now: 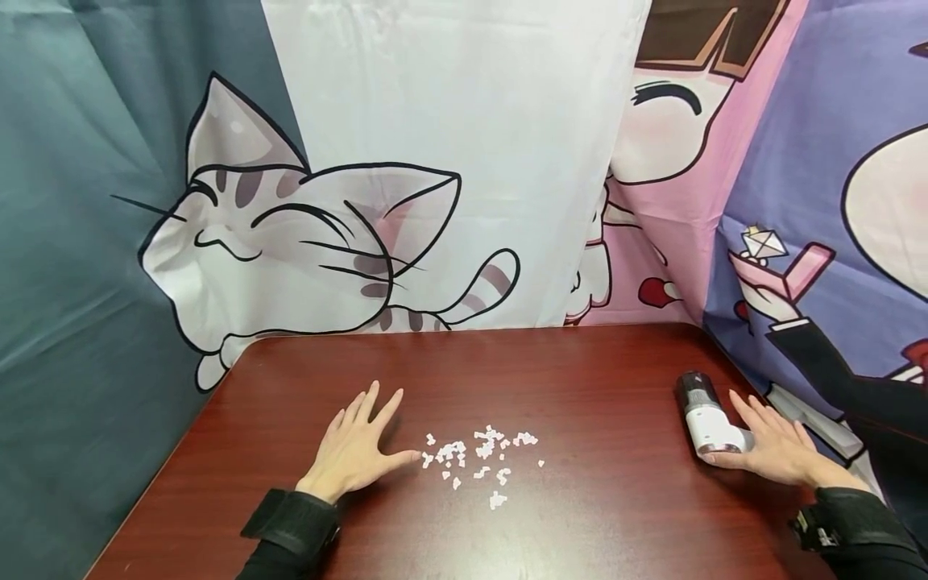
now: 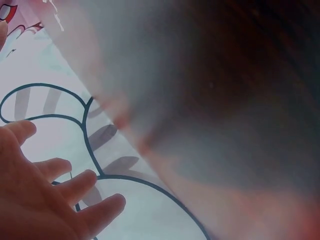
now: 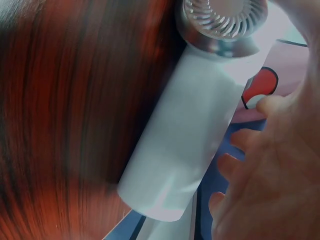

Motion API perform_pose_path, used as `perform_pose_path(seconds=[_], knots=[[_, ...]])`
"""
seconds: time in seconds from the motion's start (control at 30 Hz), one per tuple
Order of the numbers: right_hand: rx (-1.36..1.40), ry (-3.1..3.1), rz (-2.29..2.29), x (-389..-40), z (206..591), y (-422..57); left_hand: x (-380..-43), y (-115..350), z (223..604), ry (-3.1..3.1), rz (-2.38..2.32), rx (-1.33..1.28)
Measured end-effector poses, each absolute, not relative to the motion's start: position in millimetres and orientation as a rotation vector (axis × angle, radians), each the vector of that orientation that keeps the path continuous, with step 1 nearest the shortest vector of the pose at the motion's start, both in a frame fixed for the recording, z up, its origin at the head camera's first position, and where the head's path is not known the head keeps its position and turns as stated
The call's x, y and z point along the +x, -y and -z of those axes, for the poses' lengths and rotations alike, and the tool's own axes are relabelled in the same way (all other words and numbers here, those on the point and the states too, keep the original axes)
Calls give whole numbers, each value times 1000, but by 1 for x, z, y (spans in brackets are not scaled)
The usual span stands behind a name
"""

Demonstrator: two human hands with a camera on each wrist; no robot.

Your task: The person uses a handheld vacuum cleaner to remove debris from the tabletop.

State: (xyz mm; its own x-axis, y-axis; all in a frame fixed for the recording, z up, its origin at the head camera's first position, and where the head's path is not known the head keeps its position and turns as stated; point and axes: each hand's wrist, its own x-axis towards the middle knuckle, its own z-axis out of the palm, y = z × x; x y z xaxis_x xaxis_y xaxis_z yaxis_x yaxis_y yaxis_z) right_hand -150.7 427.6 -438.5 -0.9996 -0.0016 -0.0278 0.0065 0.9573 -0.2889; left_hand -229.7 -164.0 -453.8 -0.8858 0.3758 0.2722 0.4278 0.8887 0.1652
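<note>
Small scraps of white paper (image 1: 484, 449) lie scattered over the middle of the brown table. My left hand (image 1: 355, 453) is just left of them with fingers spread, its thumb tip close to the nearest scraps and nothing in its grasp. That same left hand (image 2: 45, 195) shows its spread fingers in the left wrist view. On the right lies what looks like a white handheld vacuum cleaner (image 1: 706, 423) with a dark front end. My right hand (image 1: 779, 443) is beside its handle (image 3: 175, 135), fingers extended, thumb near the round vent (image 3: 225, 17); contact is unclear.
The wooden table (image 1: 580, 515) has its right edge close beyond the vacuum cleaner. Printed cloth (image 1: 464, 105) with a cartoon cat hangs along the back. A pale, flat object (image 1: 815, 419) shows past the right edge.
</note>
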Motion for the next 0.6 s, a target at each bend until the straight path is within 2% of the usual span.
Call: perform_pose_path(seconds=[0.6], knots=[[-10, -3130, 373, -143, 448, -441, -244, 124, 451, 2800, 370, -803]])
